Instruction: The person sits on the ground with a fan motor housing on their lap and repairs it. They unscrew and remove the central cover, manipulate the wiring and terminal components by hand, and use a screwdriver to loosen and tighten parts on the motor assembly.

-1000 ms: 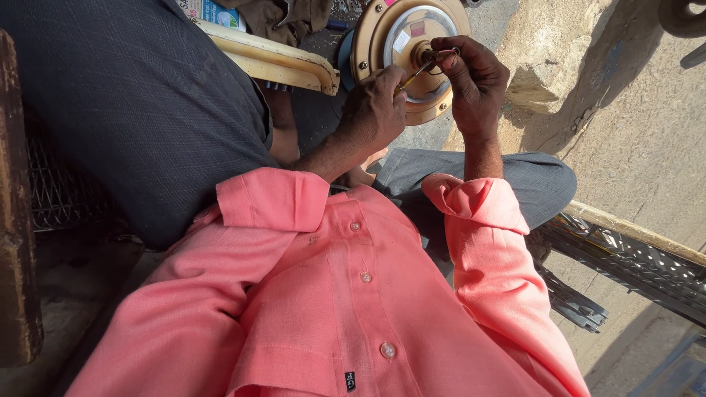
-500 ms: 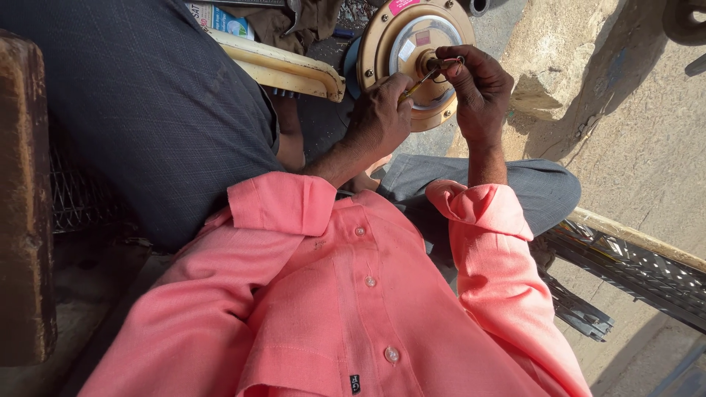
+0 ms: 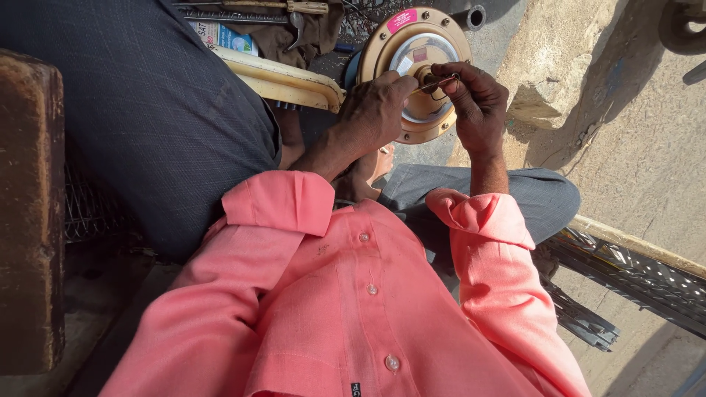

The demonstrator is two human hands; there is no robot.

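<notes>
Gold-coloured fan motor housing (image 3: 382, 44) sits just beyond our left hand (image 3: 375, 110), which hides its lower edge. Our right hand (image 3: 478, 103) pinches a thin wire clip (image 3: 439, 87) at the hub; we cannot tell the left hand's grip.

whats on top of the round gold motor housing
Both hands work at its centre: left hand and right hand pinch a thin wire over the hub of the round gold motor housing. A pink sticker shows; hub mostly covered.
</notes>
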